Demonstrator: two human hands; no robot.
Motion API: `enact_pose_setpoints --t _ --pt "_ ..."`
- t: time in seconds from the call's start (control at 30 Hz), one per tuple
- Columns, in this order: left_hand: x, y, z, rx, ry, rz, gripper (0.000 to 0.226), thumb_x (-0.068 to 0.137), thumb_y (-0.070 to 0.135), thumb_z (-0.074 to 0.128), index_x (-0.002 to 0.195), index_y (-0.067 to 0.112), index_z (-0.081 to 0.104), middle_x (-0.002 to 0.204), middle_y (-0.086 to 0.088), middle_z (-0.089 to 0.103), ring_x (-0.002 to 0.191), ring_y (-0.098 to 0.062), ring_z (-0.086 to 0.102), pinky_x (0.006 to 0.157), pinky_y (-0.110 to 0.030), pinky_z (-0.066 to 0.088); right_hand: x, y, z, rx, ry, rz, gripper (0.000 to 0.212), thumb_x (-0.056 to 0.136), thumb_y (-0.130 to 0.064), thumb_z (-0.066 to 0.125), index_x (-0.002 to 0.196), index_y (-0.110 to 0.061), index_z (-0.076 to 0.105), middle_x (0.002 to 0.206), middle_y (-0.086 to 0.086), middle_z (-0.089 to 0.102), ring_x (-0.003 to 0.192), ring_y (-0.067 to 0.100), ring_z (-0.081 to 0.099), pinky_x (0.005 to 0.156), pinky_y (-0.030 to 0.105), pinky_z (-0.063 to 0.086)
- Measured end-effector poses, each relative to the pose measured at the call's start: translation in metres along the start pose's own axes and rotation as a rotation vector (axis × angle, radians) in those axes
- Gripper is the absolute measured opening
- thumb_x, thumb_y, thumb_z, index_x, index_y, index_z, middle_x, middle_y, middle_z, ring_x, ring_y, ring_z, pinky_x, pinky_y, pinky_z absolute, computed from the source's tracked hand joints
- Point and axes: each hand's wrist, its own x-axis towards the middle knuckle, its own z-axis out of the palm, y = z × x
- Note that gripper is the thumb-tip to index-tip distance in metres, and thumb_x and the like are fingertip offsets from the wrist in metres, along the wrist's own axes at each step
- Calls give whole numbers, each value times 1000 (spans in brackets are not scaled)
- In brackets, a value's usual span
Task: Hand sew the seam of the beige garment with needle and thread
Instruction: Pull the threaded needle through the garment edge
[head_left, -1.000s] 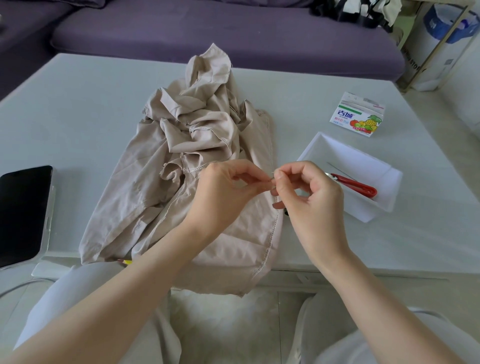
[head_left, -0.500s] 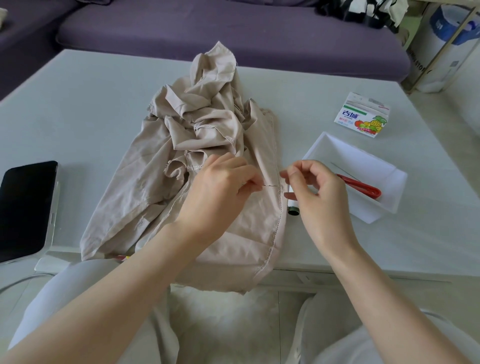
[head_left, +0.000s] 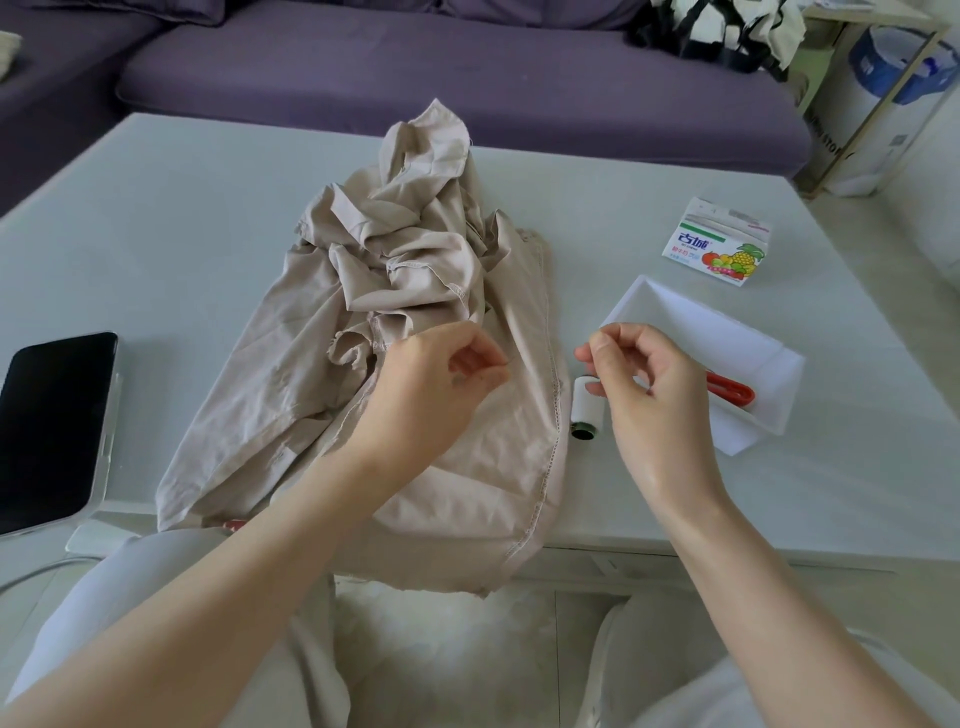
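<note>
Though apart, left hand (head_left: 436, 389) pinched on needle (head_left: 505, 365), right hand (head_left: 649, 384) on thread (head_left: 581, 355), astride hem (head_left: 554, 395)

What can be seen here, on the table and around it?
table: one, pale grey, fills the middle
beige garment: one, beige, crumpled at the table's centre, hem over the near edge
phone: one, black, left table edge
thread spool: one, white, lying beside the garment's right edge
tray: one, white, right of the spool
scissors: one pair, red handles, in the tray
carton: one, white with fruit print, beyond the tray
sofa: one, purple, behind the table
needle: one, thin, barely visible, at the left fingertips
left hand: one, over the garment, pinches the needle
right hand: one, above the spool, thumb and forefinger pinched; what they hold is too fine to see
</note>
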Motion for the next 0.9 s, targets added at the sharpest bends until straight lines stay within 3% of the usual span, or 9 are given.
enact_pose_setpoints --t 0.13,0.23,0.33,0.43,0.6,0.9 --pt "-1 10 -3 -607 -90 -282 6 81 11 68 81 16 64 68 8 64 66 -3 59 66 -13 48 -7 -1 4 -23 -17 -63 16 93 -21 58 79 -30 59 74 -11 67 77 17 63 80 47 53" --pt "-7 17 -4 -819 -135 -327 20 73 19 64 93 13 65 68 7 64 67 -6 61 73 -18 52 -13 -5 7 -35 -43 -110 20 92 -17 60 79 -33 59 75 -10 66 74 17 64 75 43 55" --pt "-14 24 -4 -847 -170 -308 26 74 19 62 99 11 66 71 4 64 67 -8 62 72 -18 52 -16 -8 9 -46 -89 -134 17 90 -16 61 80 -30 60 73 -9 65 69 14 62 71 36 55" --pt "-18 23 -4 -826 -124 -321 23 73 21 64 93 10 68 74 2 66 68 -10 62 73 -19 53 -16 -9 11 -52 -122 -135 12 90 -15 61 82 -24 62 71 -8 64 67 11 61 70 32 54" --pt "-17 20 -7 -740 -80 -318 12 80 20 64 81 9 67 66 4 62 63 -5 60 66 -14 50 -15 -10 16 -54 -169 -117 7 89 -17 62 84 -21 63 71 -11 65 69 11 63 71 33 55" --pt "-16 13 -6 -576 -112 -326 22 94 18 52 77 11 63 63 6 56 60 0 57 63 -10 45 -13 -12 24 -25 -242 -130 8 91 -16 61 84 -20 63 71 -12 64 68 11 65 71 30 55"
